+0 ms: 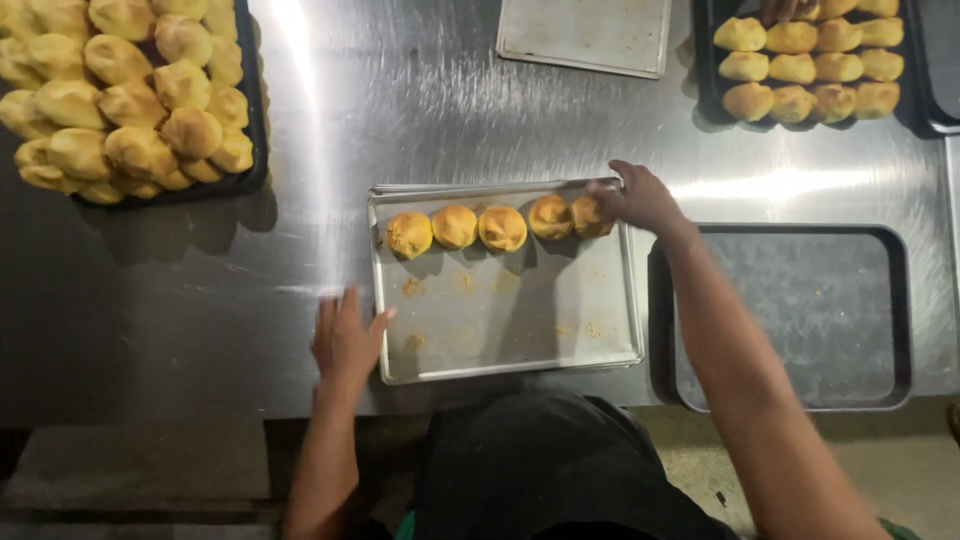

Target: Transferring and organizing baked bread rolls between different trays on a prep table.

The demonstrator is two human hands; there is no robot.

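Stainless steel made up the counter (420, 100), which filled most of the frame and caught bright glare. At the centre lay a pale metal tray (505, 320) with a row of five golden buns (500, 228) along its far edge and crumbs scattered below them. The right hand (640, 198) reached to the upper right corner of that tray, fingers curled about the rightmost bun (590, 215) in the row. The left hand (346, 340) lay flat and spread on the counter, touching the tray's lower left edge and holding nothing. A dark tray (255, 120) heaped with buns sat at upper left. Another dark tray (705, 60) at upper right held neat rows of buns. An empty dark tray (790, 310) lay just right of the pale one, and a bare pale tray (585, 35) sat at top centre.
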